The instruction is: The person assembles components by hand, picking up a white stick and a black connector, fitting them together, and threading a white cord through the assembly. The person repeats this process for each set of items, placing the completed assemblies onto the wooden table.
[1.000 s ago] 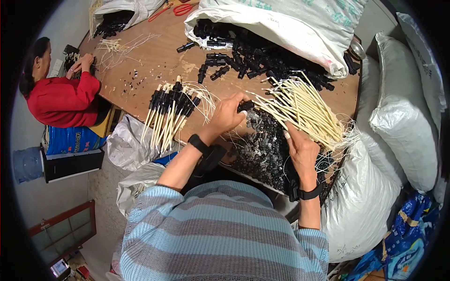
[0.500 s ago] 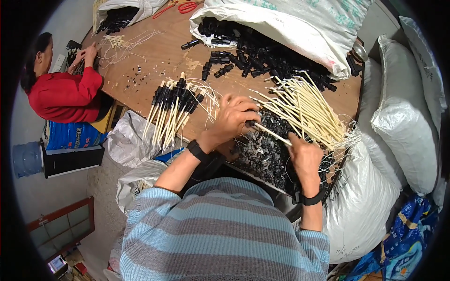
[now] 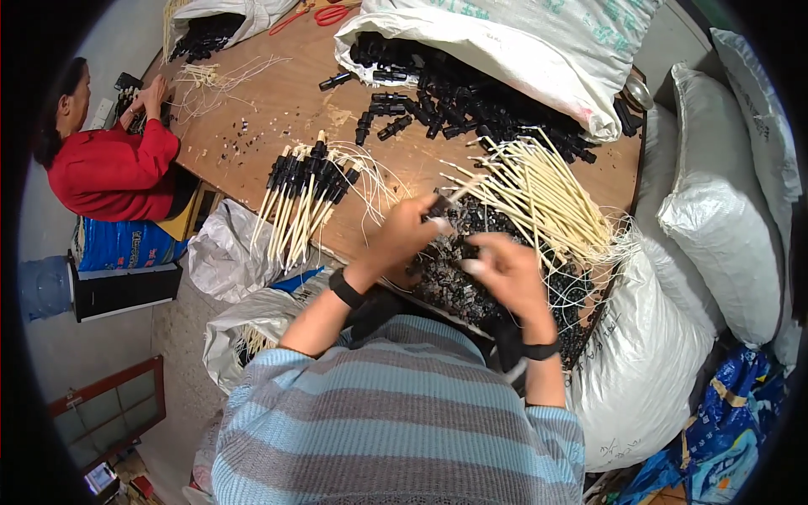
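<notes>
My left hand point(image 3: 404, 231) is closed around a black plastic connector point(image 3: 440, 204). A short blurred length of cream tube point(image 3: 462, 190) sticks out of it toward the upper right. Just right of it, my right hand point(image 3: 512, 273) is over a heap of small black pieces point(image 3: 454, 282), thumb and forefinger curled toward each other. Motion smears these fingertips, and what is between them is too small to make out. Beyond my right hand lies a bundle of cream tubes point(image 3: 560, 198) with thin white strings. Left of my left hand lie several tubes fitted with black connectors point(image 3: 316, 172).
Loose black connectors point(image 3: 446, 97) spill from a white woven sack point(image 3: 522, 50) at the back. Red scissors point(image 3: 331, 14) lie at the far edge. A person in red point(image 3: 114, 168) works at the left. Full white sacks point(image 3: 644, 362) crowd the table's right side.
My right hand has let go of the cream tube and moved left over the heap of small black pieces. The connector and tube in my left hand have tilted upward.
</notes>
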Tool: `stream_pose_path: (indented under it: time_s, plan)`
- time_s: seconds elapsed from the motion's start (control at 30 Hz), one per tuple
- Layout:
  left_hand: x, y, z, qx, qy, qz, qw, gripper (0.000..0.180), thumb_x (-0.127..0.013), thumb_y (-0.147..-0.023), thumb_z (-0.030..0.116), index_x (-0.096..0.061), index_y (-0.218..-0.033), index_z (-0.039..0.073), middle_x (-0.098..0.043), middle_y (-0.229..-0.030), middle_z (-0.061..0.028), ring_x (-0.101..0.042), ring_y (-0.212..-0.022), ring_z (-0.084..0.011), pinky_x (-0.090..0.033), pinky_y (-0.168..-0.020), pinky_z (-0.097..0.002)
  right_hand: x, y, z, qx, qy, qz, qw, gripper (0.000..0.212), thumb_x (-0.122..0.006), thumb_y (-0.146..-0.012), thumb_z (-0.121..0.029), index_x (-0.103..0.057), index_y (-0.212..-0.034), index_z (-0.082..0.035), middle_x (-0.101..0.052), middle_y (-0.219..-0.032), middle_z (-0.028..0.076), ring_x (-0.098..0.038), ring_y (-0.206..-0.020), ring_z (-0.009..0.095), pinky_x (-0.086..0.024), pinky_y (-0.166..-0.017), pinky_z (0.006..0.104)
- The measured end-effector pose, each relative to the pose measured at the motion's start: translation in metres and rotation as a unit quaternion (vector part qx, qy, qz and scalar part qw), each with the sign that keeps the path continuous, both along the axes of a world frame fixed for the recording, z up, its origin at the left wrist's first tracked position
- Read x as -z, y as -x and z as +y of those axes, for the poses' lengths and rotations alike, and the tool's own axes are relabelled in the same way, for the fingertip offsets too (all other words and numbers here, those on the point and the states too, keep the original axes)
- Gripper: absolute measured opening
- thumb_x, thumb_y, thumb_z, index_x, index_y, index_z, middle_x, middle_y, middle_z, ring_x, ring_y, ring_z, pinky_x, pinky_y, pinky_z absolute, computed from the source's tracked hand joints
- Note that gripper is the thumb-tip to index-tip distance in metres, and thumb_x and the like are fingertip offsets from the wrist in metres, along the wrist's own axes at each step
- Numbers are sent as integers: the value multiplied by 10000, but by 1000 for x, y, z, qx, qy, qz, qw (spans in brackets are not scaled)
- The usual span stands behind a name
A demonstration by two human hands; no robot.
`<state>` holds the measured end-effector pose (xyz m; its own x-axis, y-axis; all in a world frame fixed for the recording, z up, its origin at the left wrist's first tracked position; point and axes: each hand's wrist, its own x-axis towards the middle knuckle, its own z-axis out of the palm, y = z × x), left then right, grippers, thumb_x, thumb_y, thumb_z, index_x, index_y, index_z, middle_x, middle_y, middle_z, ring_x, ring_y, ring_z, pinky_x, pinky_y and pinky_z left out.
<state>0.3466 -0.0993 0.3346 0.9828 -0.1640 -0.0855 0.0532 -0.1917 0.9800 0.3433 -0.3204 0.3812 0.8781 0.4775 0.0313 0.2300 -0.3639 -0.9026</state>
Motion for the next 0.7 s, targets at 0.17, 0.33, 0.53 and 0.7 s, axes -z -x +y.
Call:
stream_pose_path:
  time_s: [0.17, 0.33, 0.53, 0.7]
  plan:
    - [-2, 5, -16, -46, -19, 43, 998, 176, -698, -802, 105, -684, -947, 7, -658, -777, 28, -547, -702, -48, -447, -624, -242, 21, 8, 27, 52, 125, -156, 978, 254, -727, -793, -136, -669, -1033, -80, -573, -631, 112, -588, -528, 240, -452, -501, 346]
    - [-3, 10, -12, -28, -207, -104, 972, 287, -630, -749, 5, -661, -1032, 42, -658, -859, -114, -632, -799, -223, -497, -715, -339, 36, 8, 20, 113, 146, -187, 965, 96, -659, -815, -88, -697, -902, -70, -593, -582, 114, -606, -504, 220, -462, -498, 318]
    - [-3, 15, -16, -4, -275, -171, 946, 395, -569, -708, -54, -631, -1076, 73, -639, -954, -146, -605, -923, -359, -489, -762, -429, 33, 3, 21, 130, 132, -190, 964, 111, -653, -792, -83, -690, -896, -75, -606, -602, 122, -603, -503, 249, -457, -484, 339]
    - [-5, 17, -23, 8, -282, -175, 943, 373, -568, -714, -51, -637, -1056, 80, -643, -933, -139, -613, -905, -349, -491, -755, -425, 34, 5, 22, 109, 125, -176, 970, 84, -653, -795, -97, -680, -872, -79, -629, -635, 142, -623, -533, 290, -466, -486, 369]
